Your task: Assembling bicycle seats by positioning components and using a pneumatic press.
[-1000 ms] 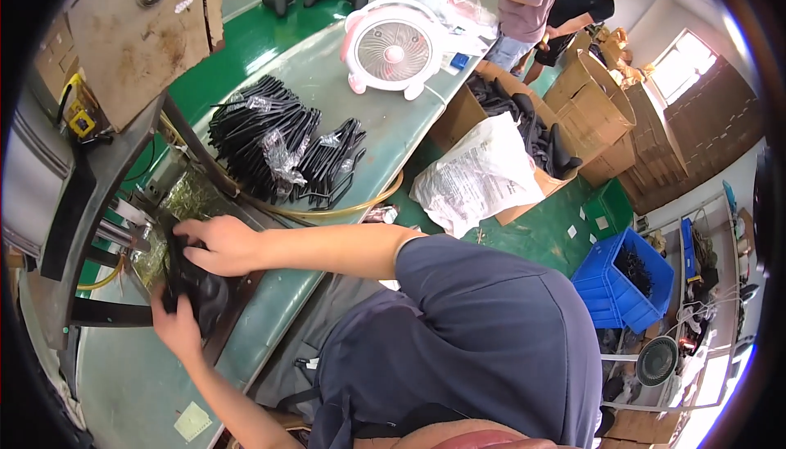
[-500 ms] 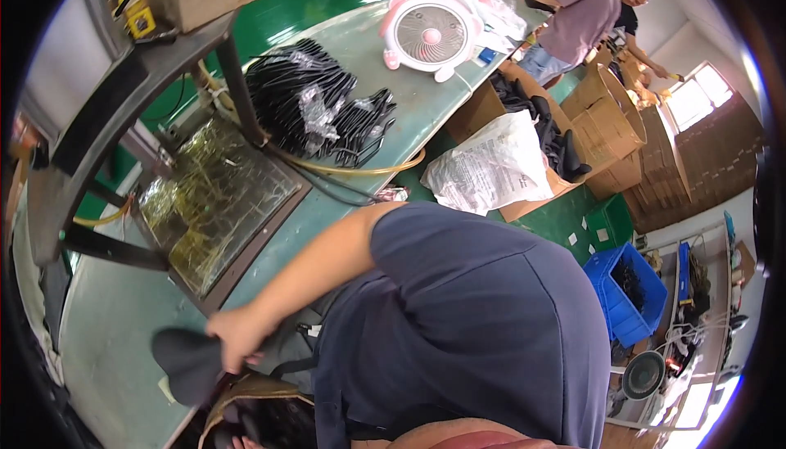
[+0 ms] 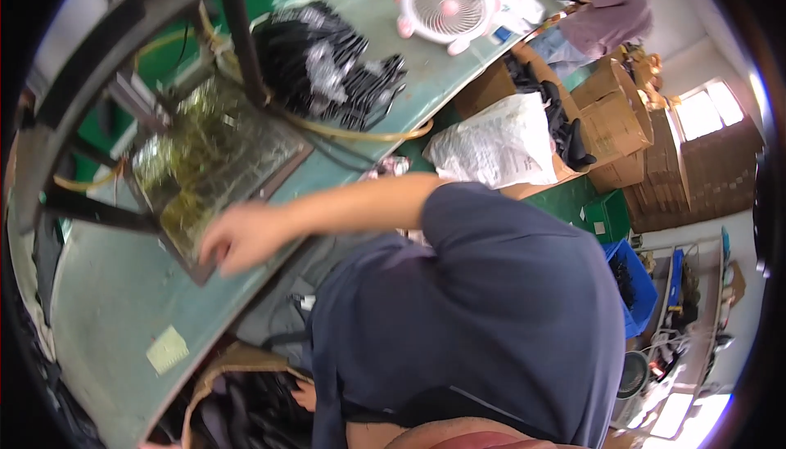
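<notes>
My right hand (image 3: 246, 236) reaches left across the table, blurred, its fingers loosely bent and apart with nothing visible in them. It hovers over the near corner of a dark plate (image 3: 221, 150) wrapped in shiny, yellowish clear film. Below it, at the table's edge, a brown paper-like bag or carton (image 3: 201, 383) gapes, with dark, smooth, rounded pieces (image 3: 246, 404) inside. At that opening's right side a small part of my left hand (image 3: 304, 394) shows; my shirt covers its arm, and its grip is hidden.
A black metal frame (image 3: 70, 97) rises around the plate. Behind lie a pile of black bent rods (image 3: 315, 56), a yellow hose (image 3: 360, 131) and a pink-white fan (image 3: 449, 7). Beyond the table stand a white sack (image 3: 499, 142) and cartons (image 3: 610, 109). A co-worker (image 3: 610, 19) stands at the back right.
My right hand has let go of a dark, heart-shaped saddle-like piece and moved up toward the plate. That piece no longer shows on the table's edge, where a pale paper note is now uncovered.
</notes>
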Motion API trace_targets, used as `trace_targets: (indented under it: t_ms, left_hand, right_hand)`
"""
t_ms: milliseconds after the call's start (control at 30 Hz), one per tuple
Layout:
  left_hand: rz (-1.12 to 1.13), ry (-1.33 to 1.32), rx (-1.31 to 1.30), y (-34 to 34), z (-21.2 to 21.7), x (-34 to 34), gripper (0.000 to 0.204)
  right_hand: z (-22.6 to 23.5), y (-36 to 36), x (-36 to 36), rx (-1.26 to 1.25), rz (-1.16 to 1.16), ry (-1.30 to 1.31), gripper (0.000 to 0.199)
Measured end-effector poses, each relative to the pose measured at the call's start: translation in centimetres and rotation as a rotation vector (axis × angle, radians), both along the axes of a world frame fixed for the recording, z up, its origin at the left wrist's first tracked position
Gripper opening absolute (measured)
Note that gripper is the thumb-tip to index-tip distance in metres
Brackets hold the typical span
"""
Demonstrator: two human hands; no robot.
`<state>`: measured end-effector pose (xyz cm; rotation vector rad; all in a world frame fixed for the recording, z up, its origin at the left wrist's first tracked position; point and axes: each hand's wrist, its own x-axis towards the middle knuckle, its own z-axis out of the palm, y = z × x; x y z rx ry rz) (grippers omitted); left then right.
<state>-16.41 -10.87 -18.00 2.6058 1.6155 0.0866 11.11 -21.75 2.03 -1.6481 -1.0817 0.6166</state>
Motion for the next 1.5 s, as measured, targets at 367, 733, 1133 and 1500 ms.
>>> trace_targets:
  t_ms: [367,733,1133,1500]
  left_hand:
    - [-0.076,0.623,-0.386,8.3,-4.9,-16.6,0.083]
    - [-0.105,0.288,-1.336,10.9,22.1,-5.6,0.039]
    - [-1.353,-0.970,0.548,8.1,49.7,1.2,0.076]
    - [-1.508,-1.186,1.807,14.2,65.5,-1.9,0.066]
  right_hand:
    - [5.4,-30.5,8.5,-0.305,-0.837,-0.798,0.024]
    - [18.3,-26.3,3.5,0.528,-0.522,-0.774,0.082]
    - [19.6,-16.0,6.6,0.705,-0.270,-0.596,0.074]
    - [38.4,-10.9,9.4,1.450,-0.306,-1.242,0.065]
